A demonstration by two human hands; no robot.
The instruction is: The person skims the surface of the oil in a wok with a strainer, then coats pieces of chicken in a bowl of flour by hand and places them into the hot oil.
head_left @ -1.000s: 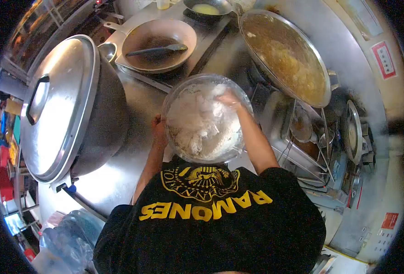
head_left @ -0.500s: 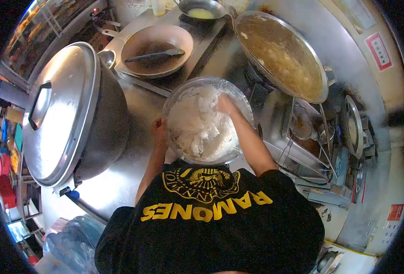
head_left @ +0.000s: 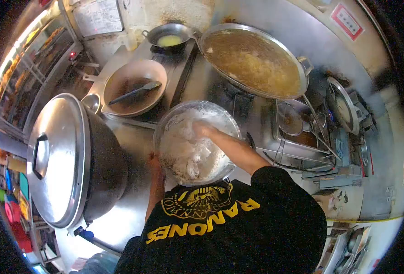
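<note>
A round metal bowl (head_left: 236, 130) stands in front of me with white flour (head_left: 213, 160) in it. Whitish coated lumps (head_left: 192, 168) lie in the flour near the bowl's close side. My right hand (head_left: 201, 129) reaches into the bowl from the right and is down at the flour; motion and powder blur its fingers, and whether it grips a piece cannot be made out. At the bowl's left rim, my left hand (head_left: 154, 160) is closed on the edge, its fingers partly hidden.
A large lidded pot (head_left: 58, 160) stands at left. Behind the bowl is a pan (head_left: 154, 71) with a dark-handled brush (head_left: 135, 92). A wide wok of bubbling oil (head_left: 257, 61) sits at back right, a small wok (head_left: 170, 34) at the back. Strainers (head_left: 289, 119) rest over a tray on the right.
The camera view has tilted up and shifted, so the bowl and stove sit lower in view. My right hand has moved left within the bowl; my left hand stays at the rim.
</note>
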